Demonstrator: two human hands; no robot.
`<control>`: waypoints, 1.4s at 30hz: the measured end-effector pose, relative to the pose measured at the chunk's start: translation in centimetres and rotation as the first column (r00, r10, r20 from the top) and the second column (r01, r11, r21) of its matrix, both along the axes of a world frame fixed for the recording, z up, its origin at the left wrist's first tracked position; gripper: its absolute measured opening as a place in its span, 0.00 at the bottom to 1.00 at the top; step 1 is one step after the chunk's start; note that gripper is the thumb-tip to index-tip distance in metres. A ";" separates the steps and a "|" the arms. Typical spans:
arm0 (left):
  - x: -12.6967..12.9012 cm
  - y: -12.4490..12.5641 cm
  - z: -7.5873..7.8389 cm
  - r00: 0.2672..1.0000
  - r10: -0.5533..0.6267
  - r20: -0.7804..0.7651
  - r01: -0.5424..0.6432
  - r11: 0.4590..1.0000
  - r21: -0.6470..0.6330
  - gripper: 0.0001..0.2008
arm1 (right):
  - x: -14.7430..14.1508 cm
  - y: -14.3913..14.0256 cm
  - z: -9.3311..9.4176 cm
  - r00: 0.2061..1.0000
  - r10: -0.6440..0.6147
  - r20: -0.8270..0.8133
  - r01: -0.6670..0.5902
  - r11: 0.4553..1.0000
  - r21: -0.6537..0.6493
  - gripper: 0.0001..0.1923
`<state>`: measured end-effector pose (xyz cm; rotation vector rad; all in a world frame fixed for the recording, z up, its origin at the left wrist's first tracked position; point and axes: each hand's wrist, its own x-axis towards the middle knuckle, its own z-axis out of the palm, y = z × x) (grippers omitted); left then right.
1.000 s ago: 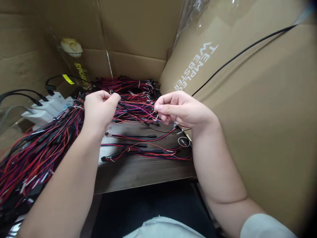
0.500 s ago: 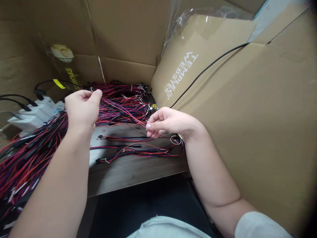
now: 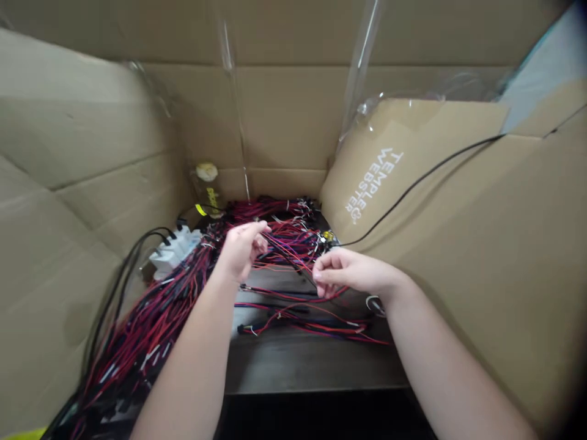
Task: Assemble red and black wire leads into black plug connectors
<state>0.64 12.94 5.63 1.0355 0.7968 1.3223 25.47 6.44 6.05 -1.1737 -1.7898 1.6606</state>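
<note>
Head view: the left hand (image 3: 241, 250) is pinching the upper end of a thin red-and-black wire (image 3: 288, 261) with fingers pressed together, while the right hand (image 3: 346, 276), at its four o'clock, is pinching the lower end. The wire is stretching above the dark table (image 3: 312, 360), with the wire pile (image 3: 151, 318) lying at eight o'clock.

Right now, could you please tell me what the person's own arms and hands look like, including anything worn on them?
Both forearms are bare, with no sleeve showing. The left hand and the right hand wear no gloves, and no ring, watch or bracelet shows on either. No markings or cables are attached to the arms. The picture is slightly blurred, so fine details such as the nails cannot be made out.
</note>
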 end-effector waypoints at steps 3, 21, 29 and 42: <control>0.2 -0.5 0.0 0.987 -0.153 0.042 0.153 0.988 -0.007 0.13 | 0.0 0.7 -0.5 0.995 0.030 -0.094 -0.027 0.999 0.037 0.27; 1.6 -3.0 0.4 0.902 -0.425 -0.077 0.432 0.881 0.195 0.10 | -3.7 -0.5 1.1 0.877 -0.038 -0.478 0.169 0.957 0.234 0.17; 1.6 -5.0 1.5 0.890 -0.392 -0.235 0.445 0.859 0.254 0.09 | -3.2 -1.1 0.5 0.775 -0.078 -0.627 0.219 0.964 0.150 0.12; 2.1 -5.4 1.4 0.926 -0.209 -0.313 0.295 0.920 0.258 0.07 | -3.4 -2.8 0.9 0.783 -0.111 -0.612 0.312 0.921 0.232 0.08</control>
